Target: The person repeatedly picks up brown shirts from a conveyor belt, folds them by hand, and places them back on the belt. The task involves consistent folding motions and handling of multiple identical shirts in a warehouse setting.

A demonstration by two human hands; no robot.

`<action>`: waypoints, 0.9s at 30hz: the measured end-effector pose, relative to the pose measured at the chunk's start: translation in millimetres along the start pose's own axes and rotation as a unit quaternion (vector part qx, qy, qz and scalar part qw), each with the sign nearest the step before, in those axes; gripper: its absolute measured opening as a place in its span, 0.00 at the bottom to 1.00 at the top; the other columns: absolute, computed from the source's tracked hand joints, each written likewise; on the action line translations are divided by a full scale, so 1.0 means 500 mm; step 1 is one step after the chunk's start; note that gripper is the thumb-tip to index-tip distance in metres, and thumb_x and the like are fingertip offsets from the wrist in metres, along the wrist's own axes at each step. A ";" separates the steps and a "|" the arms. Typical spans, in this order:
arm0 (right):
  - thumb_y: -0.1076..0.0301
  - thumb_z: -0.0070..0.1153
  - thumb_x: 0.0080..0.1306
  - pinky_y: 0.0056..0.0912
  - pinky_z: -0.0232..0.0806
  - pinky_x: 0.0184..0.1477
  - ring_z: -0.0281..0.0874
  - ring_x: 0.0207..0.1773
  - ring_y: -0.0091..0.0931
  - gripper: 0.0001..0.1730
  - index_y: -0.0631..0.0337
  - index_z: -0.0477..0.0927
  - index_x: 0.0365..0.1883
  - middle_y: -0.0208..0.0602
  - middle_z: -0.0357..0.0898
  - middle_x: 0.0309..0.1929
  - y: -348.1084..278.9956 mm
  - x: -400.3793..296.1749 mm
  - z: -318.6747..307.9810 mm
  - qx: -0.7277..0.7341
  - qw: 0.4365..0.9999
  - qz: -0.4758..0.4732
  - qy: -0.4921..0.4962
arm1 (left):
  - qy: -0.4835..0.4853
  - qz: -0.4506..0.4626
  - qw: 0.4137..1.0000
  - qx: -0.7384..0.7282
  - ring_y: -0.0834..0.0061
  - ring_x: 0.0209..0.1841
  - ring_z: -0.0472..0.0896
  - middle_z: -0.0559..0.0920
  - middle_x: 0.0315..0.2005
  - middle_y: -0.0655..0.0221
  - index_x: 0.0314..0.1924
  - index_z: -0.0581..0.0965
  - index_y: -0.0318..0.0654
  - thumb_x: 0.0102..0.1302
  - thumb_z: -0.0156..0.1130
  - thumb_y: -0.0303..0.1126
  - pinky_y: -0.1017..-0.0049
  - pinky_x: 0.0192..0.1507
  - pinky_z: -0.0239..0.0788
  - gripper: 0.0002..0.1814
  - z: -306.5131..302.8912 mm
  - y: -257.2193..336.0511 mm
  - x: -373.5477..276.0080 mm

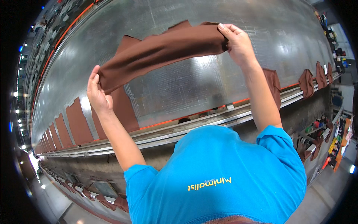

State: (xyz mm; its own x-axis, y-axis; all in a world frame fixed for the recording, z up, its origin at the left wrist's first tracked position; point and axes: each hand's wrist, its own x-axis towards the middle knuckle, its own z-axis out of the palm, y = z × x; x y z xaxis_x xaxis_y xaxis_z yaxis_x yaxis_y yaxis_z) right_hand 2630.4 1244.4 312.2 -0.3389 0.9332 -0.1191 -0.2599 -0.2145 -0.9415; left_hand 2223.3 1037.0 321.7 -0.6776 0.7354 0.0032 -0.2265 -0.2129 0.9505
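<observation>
A brown fabric panel [167, 50] is stretched between my two hands above a long grey metal table [173, 92]. My left hand [99, 89] grips its lower left end, and my right hand [236, 39] pinches its upper right corner between thumb and fingers. The panel's middle sags in soft folds, and further brown fabric shows behind its upper edge. Flat brown pieces [79, 123] lie in a row along the table's near edge to the left; one lies partly behind my left hand and forearm.
Metal rails [159, 137] run along the table's near side. At right, crumpled brown pieces [306, 84] hang over them; one is partly behind my right forearm. Lower left, more brown pieces [105, 201] hang on another rail. Coloured items [335, 142] stand at far right.
</observation>
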 end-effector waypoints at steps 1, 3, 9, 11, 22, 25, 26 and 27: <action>0.55 0.64 0.79 0.26 0.77 0.45 0.84 0.41 0.20 0.20 0.68 0.84 0.49 0.34 0.87 0.42 0.024 0.000 -0.001 -0.010 1.000 0.016 0.002 | 0.016 -0.009 1.000 0.010 0.69 0.61 0.84 0.86 0.57 0.58 0.62 0.81 0.25 0.78 0.57 0.23 0.69 0.66 0.76 0.17 -0.019 -0.027 -0.001; 0.52 0.62 0.81 0.20 0.71 0.38 0.78 0.35 0.14 0.19 0.61 0.85 0.45 0.26 0.85 0.36 0.101 -0.013 -0.016 -0.008 0.998 0.045 0.035 | 0.040 -0.029 0.998 0.027 0.69 0.63 0.83 0.86 0.58 0.58 0.61 0.82 0.26 0.79 0.59 0.25 0.68 0.69 0.74 0.16 -0.048 -0.099 -0.005; 0.65 0.64 0.78 0.23 0.74 0.47 0.84 0.44 0.18 0.14 0.67 0.84 0.53 0.32 0.89 0.43 0.320 -0.096 -0.092 -0.065 0.988 0.125 0.070 | 0.037 -0.160 0.979 0.123 0.74 0.62 0.82 0.86 0.59 0.63 0.62 0.83 0.31 0.76 0.66 0.28 0.72 0.68 0.72 0.17 -0.148 -0.305 -0.082; 0.65 0.64 0.78 0.23 0.74 0.47 0.84 0.45 0.18 0.14 0.67 0.84 0.53 0.33 0.89 0.44 0.362 -0.132 -0.104 -0.067 0.982 0.165 0.067 | 0.035 -0.205 0.970 0.129 0.76 0.61 0.82 0.86 0.58 0.65 0.63 0.83 0.31 0.75 0.67 0.26 0.74 0.66 0.72 0.19 -0.182 -0.339 -0.123; 0.64 0.64 0.78 0.23 0.73 0.48 0.82 0.44 0.19 0.15 0.68 0.84 0.53 0.33 0.88 0.44 0.396 -0.250 -0.184 -0.055 0.972 0.196 0.114 | 0.027 -0.289 0.945 0.150 0.85 0.47 0.79 0.84 0.49 0.73 0.69 0.79 0.33 0.70 0.64 0.18 0.80 0.53 0.73 0.27 -0.167 -0.366 -0.262; 0.64 0.64 0.77 0.23 0.73 0.49 0.82 0.45 0.19 0.15 0.67 0.84 0.53 0.33 0.88 0.44 0.404 -0.268 -0.188 -0.061 0.968 0.216 0.115 | 0.036 -0.281 0.948 0.144 0.84 0.48 0.81 0.84 0.51 0.71 0.69 0.79 0.33 0.70 0.64 0.17 0.79 0.54 0.75 0.27 -0.174 -0.364 -0.283; 0.64 0.64 0.77 0.24 0.72 0.49 0.82 0.45 0.18 0.15 0.67 0.84 0.53 0.33 0.88 0.44 0.405 -0.273 -0.188 -0.063 0.966 0.225 0.115 | 0.037 -0.278 0.950 0.140 0.82 0.48 0.82 0.85 0.50 0.70 0.69 0.79 0.34 0.70 0.63 0.17 0.78 0.54 0.76 0.26 -0.180 -0.369 -0.287; 0.64 0.64 0.78 0.23 0.72 0.49 0.82 0.45 0.18 0.15 0.67 0.84 0.53 0.33 0.88 0.44 0.413 -0.277 -0.190 -0.068 0.966 0.220 0.116 | 0.040 -0.274 0.951 0.135 0.81 0.48 0.83 0.86 0.50 0.70 0.69 0.80 0.35 0.70 0.62 0.17 0.78 0.54 0.77 0.26 -0.186 -0.372 -0.292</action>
State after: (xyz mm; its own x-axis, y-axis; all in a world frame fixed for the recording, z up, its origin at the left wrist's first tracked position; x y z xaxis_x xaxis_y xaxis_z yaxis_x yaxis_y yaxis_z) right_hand 2709.4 1098.4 104.1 -0.1744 0.8036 -0.5691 -0.0096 -0.5793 -0.8150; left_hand 2299.3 909.4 115.5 -0.5627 0.6354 -0.5288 -0.3802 0.3692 0.8481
